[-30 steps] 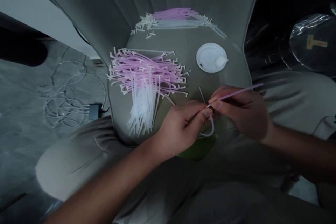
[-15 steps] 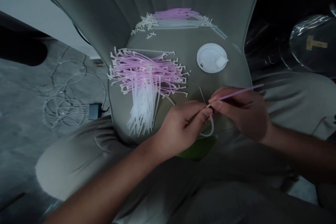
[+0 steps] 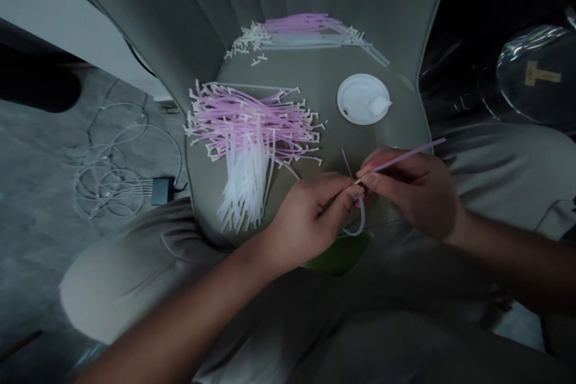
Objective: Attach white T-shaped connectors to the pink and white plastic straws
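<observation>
Over the front of the seat, my left hand [image 3: 310, 219] and my right hand [image 3: 416, 192] meet with thumbs and fingertips pinched. My right hand grips a thin pink tube [image 3: 416, 151], whose free end slants up to the right. A translucent white tube [image 3: 362, 219] curves down in a loop beneath the fingertips, held in my left hand. Between the fingertips a small pale piece shows; the joint itself is mostly covered. To the left lies a heap of pink tubes [image 3: 249, 108] with white T-shaped ends, and white tubes [image 3: 245, 183] fan out from it toward me.
A white round lid [image 3: 355, 96] with a small white lump stands on the chair seat [image 3: 310, 69]. Behind it are loose pink tubes [image 3: 297, 24] and small white T connectors [image 3: 252, 39]. A cable bundle [image 3: 112, 186] lies on the floor, left. Something green [image 3: 339, 255] shows below my hands.
The free end of the pink tube has shifted slightly left and up. Both hands keep nearly the same place and pinch.
</observation>
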The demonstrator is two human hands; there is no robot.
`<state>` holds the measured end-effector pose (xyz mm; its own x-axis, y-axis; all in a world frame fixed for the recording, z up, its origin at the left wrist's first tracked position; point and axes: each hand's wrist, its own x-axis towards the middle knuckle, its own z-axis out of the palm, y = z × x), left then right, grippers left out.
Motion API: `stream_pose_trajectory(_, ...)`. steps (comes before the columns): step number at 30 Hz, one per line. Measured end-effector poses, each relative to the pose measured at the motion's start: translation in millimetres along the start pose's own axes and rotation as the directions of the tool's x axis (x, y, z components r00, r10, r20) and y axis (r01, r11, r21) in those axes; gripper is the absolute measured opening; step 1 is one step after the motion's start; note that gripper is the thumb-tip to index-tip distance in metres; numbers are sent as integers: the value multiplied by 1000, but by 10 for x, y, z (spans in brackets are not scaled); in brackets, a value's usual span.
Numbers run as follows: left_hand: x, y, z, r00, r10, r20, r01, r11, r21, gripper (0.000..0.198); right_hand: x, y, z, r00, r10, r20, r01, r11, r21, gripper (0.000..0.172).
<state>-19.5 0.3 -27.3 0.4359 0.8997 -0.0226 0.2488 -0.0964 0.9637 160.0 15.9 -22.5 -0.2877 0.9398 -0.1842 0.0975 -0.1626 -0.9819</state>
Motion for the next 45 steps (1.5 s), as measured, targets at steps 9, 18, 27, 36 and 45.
stream_pose_trajectory(9,5,43,-40,1000,-1,31,1,1000,0,26,10,51,-14,997,-69,27,68,997,33,11)
stream_pose_trajectory(18,20,65,-67,999,1,54,-2,1000,4,26,-5,41,13,994,-106,-39,106,994,-23,12)
stream_pose_trajectory(27,26,61,-56,999,-5,47,4,999,34,27,-4,80,13,994,-100,-41,99,995,-19,11)
stream_pose_trajectory(36,1,40,-33,999,41,30,-43,998,47,26,-11,124,42,999,-46,-16,48,987,153,7)
stream_pose_trajectory(45,4,33,-103,992,108,64,-118,976,182,25,11,130,11,996,-92,9,92,994,54,4)
